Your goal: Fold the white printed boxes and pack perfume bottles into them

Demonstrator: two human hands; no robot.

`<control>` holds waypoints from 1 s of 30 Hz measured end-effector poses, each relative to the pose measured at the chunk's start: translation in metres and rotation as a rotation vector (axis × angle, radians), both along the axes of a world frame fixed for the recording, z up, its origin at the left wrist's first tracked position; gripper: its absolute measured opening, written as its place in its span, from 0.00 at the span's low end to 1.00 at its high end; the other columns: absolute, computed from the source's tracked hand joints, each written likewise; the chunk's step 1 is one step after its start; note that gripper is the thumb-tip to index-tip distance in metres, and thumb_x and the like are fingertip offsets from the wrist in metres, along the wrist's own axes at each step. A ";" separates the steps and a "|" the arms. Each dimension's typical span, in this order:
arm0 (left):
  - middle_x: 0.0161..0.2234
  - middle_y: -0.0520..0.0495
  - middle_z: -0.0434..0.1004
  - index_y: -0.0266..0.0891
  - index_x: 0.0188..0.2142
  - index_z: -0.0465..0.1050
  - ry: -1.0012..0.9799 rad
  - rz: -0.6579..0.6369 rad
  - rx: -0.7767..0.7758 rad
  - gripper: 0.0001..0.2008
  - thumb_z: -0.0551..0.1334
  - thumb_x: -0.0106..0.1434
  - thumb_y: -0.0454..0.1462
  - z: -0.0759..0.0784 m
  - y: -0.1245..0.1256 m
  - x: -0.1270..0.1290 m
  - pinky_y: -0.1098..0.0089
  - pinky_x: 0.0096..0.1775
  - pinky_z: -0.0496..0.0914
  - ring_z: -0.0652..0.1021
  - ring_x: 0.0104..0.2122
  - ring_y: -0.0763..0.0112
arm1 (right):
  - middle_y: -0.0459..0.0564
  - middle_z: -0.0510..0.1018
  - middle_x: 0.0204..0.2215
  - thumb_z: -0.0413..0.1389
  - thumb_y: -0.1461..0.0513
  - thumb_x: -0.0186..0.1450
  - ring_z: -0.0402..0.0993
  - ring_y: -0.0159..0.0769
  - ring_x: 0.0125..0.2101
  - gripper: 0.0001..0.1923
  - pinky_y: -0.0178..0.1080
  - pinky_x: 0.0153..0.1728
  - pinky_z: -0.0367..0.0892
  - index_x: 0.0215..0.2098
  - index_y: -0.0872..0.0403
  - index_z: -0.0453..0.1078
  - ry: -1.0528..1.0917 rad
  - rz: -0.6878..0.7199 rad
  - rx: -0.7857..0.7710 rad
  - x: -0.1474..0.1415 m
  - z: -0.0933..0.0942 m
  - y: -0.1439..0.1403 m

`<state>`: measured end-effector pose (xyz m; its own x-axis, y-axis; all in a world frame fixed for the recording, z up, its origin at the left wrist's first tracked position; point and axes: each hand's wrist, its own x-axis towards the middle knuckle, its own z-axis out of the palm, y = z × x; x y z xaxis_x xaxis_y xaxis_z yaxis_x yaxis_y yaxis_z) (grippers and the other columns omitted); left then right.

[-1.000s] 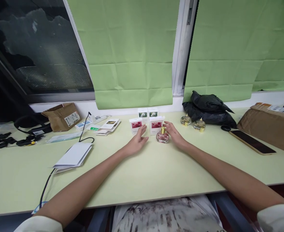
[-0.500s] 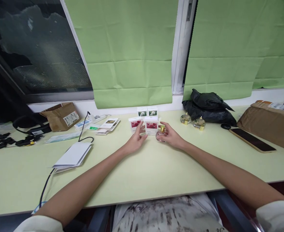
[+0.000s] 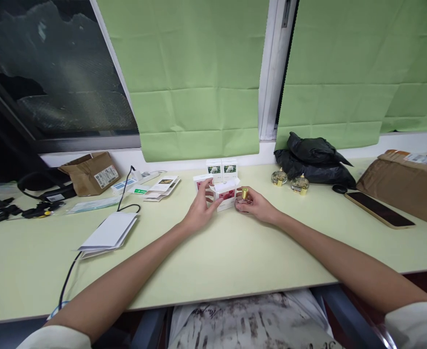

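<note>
My left hand grips a small white box with a red flower picture, lifted slightly and tilted near the middle of the pale green table. My right hand holds a small pink perfume bottle with a gold cap right beside that box. A second red-flower box stands just behind my left fingers, partly hidden. Two white boxes with green-white flower pictures stand further back by the wall.
Two round gold-capped bottles and black plastic bags lie at the back right, with a phone and a brown parcel further right. Leaflets, a cable, white folded papers and a cardboard box lie on the left.
My right hand closed on the pink bottle and lifted it from the table. My left hand took hold of the right red-flower box and drew it toward me.
</note>
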<state>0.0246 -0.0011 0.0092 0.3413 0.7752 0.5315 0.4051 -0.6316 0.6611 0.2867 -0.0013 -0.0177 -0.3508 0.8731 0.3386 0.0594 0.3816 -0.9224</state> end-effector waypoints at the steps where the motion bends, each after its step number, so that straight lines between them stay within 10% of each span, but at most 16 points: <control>1: 0.64 0.39 0.65 0.50 0.71 0.48 -0.007 -0.005 0.038 0.34 0.63 0.73 0.46 0.001 0.000 -0.001 0.59 0.52 0.76 0.77 0.51 0.62 | 0.50 0.78 0.46 0.68 0.53 0.63 0.77 0.39 0.43 0.30 0.47 0.48 0.75 0.60 0.49 0.66 -0.009 -0.007 0.008 0.001 0.001 0.000; 23: 0.62 0.40 0.65 0.46 0.61 0.65 0.057 -0.012 0.277 0.18 0.61 0.74 0.38 0.004 0.005 -0.007 0.65 0.45 0.82 0.79 0.47 0.69 | 0.49 0.80 0.43 0.66 0.48 0.64 0.76 0.38 0.39 0.23 0.41 0.40 0.74 0.50 0.50 0.68 -0.165 -0.084 0.019 0.007 0.018 -0.010; 30: 0.59 0.37 0.70 0.45 0.62 0.65 0.268 -0.060 0.595 0.17 0.57 0.75 0.33 0.008 0.005 -0.014 0.56 0.54 0.79 0.75 0.60 0.58 | 0.47 0.81 0.41 0.66 0.50 0.65 0.75 0.37 0.39 0.20 0.42 0.43 0.72 0.49 0.48 0.68 -0.213 -0.075 0.079 0.010 0.027 -0.015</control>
